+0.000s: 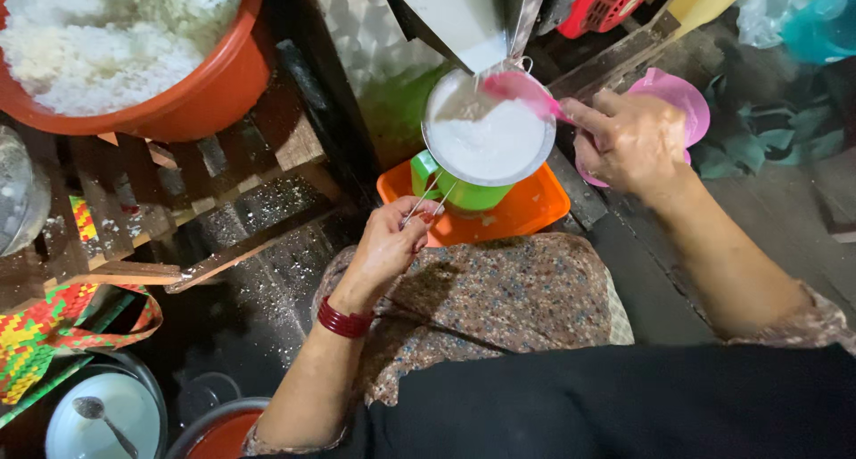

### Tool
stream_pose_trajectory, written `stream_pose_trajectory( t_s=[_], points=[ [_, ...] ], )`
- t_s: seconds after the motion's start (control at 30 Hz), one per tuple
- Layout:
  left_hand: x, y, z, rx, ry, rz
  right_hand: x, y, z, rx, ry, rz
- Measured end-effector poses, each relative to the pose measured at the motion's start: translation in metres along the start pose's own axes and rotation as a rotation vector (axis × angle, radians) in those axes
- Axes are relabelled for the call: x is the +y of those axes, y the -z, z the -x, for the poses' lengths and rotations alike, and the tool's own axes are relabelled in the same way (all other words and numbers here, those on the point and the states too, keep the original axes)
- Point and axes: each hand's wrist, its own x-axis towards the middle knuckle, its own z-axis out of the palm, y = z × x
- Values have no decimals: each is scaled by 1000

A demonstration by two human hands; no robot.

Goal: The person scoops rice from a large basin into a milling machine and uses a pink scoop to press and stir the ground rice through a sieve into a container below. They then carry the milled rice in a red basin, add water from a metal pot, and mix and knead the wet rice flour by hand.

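White pulp fills the round wire-mesh sieve [488,129], which sits on a lime-green plastic jug [459,190] standing in an orange plastic tray [526,211]. Nearest the body, the left hand [390,242] pinches the sieve's thin wire handle [426,202], fingers closed tight on it, steadying the sieve from just below its rim. Across the sieve, the right hand [629,138] wraps shut around the handle of a pink plastic scoop [526,92], whose bowl presses into the pulp at the far edge. Judging by this, straining is under way; pressing needs the handle held firm so the sieve stays level on the jug. Above hangs a metal chute [464,18]. Further left, a wooden slatted rack [178,192], dusted white, carries an orange tub of grated white flakes [134,49]; the floor is dark.
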Motion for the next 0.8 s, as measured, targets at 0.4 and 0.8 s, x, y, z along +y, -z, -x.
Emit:
stream_pose_trajectory(
  t_s=[0.4,0.8],
  points=[
    [4,-7,2,41,17,-49,-6,-40,8,-274,-499,-895],
    [-10,-5,0,47,46,31,-20,-19,27,-12,-537,-745]
  ],
)
